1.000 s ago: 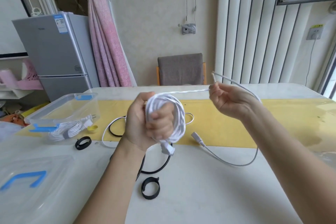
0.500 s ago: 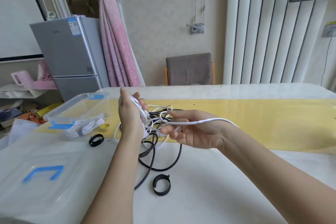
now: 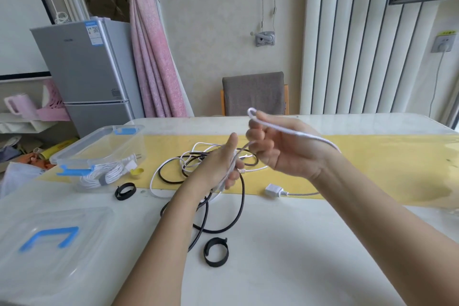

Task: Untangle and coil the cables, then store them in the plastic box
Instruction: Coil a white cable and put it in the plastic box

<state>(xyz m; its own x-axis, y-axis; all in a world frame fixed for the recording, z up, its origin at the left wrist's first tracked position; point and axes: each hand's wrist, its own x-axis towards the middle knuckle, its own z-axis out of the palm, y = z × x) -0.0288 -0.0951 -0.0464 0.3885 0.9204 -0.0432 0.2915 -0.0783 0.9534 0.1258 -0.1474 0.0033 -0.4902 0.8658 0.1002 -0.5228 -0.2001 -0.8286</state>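
My left hand [image 3: 221, 164] holds a run of white cable [image 3: 298, 133] low over the table, fingers curled round it. My right hand [image 3: 278, 146] is raised beside it and grips a loop of the same cable, which drapes over my wrist down to a white plug [image 3: 273, 191] on the table. Under my hands lies a tangle of thin white cable and black cable [image 3: 238, 216]. The clear plastic box [image 3: 82, 154] at the left holds a coiled white cable [image 3: 104, 174] bound with a strap.
The box's clear lid [image 3: 49, 238] with blue clips lies at the near left. Two black strap rings lie on the table, one strap ring [image 3: 125, 191] by the box and another strap ring [image 3: 216, 251] near me. A small yellow cap [image 3: 137, 173] sits by the box. A chair [image 3: 254, 93] stands behind the table.
The white coil that my left hand held a second ago is gone from it; the cable now lies loose on the table. My right hand has lifted a fresh loop up and right.
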